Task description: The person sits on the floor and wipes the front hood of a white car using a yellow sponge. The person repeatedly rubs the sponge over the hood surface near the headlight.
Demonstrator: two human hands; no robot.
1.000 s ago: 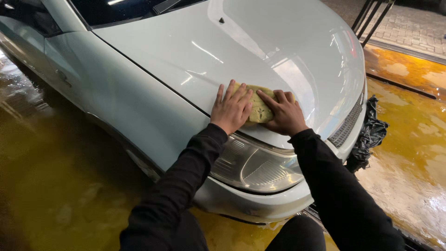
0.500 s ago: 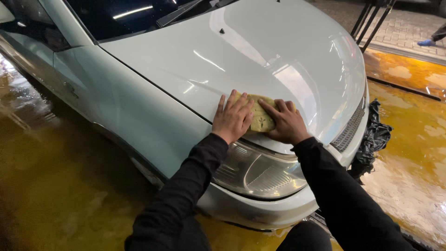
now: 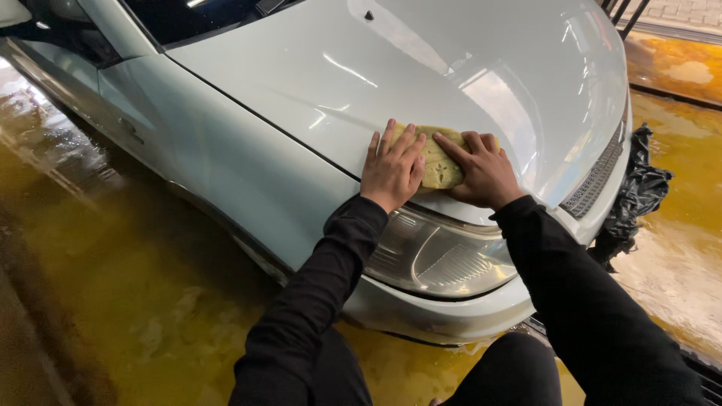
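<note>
Head view, looking down over a pale car's front corner. Both hands rest on the hood, near its front edge above the headlight. A yellow sponge lies flat on the hood between and beneath the hands.

Left hand: palm down, fingers spread and extended, pressed flat. Its fingers cover the sponge's left part; the heel of the hand sits on the painted panel close to the seam between hood and fender. It grips nothing; it presses.

Right hand: palm down, fingers slightly curled and close together, laid over the sponge's right part. The index finger reaches across the sponge toward the left hand. Whether the thumb hooks under the sponge cannot be told.

The two hands are just beside each other, with a strip of sponge showing between them. Both arms wear black sleeves.

Surroundings: the hood is glossy and carries bright light reflections. The windshield's lower edge and a wiper show at the top of the frame. The grille runs along the hood's front edge, to the right of the hands. A dark crumpled cloth hangs at the car's front, near the grille. The floor is wet and yellow-brown, with foam patches at the right. The person's dark-clad knees show at the bottom edge.
</note>
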